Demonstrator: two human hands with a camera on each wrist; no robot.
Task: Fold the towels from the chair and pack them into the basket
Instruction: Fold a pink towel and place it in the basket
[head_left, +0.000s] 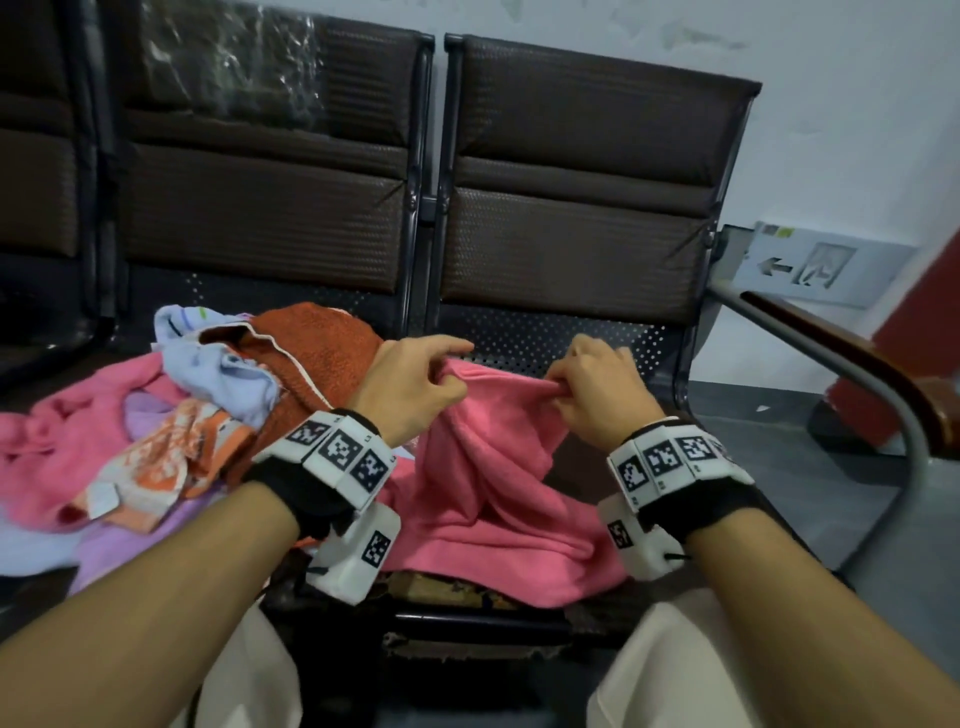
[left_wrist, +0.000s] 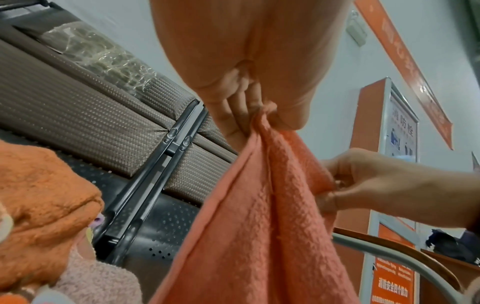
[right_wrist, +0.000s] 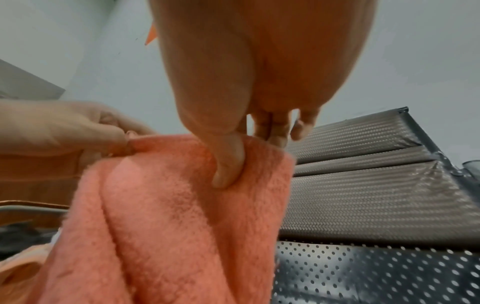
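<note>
A pink towel (head_left: 493, 483) hangs bunched over the right chair seat, lifted by its top edge. My left hand (head_left: 415, 387) pinches that edge near its left end, and my right hand (head_left: 592, 395) pinches it further right. In the left wrist view the pink towel (left_wrist: 259, 226) droops from my left hand (left_wrist: 262, 115). The right wrist view shows my right hand (right_wrist: 239, 152) with its thumb pressed into the pink towel (right_wrist: 182, 226). A heap of unfolded towels (head_left: 171, 431) lies on the left seat, topped by a rust-orange towel (head_left: 322, 348). No basket shows in any view.
Dark chair backs (head_left: 582, 171) stand close behind the towels. A grey armrest with a wooden top (head_left: 852, 364) curves along the right side. Perforated metal seat (head_left: 545, 338) shows behind my hands. My knees in pale trousers (head_left: 670, 675) sit at the bottom edge.
</note>
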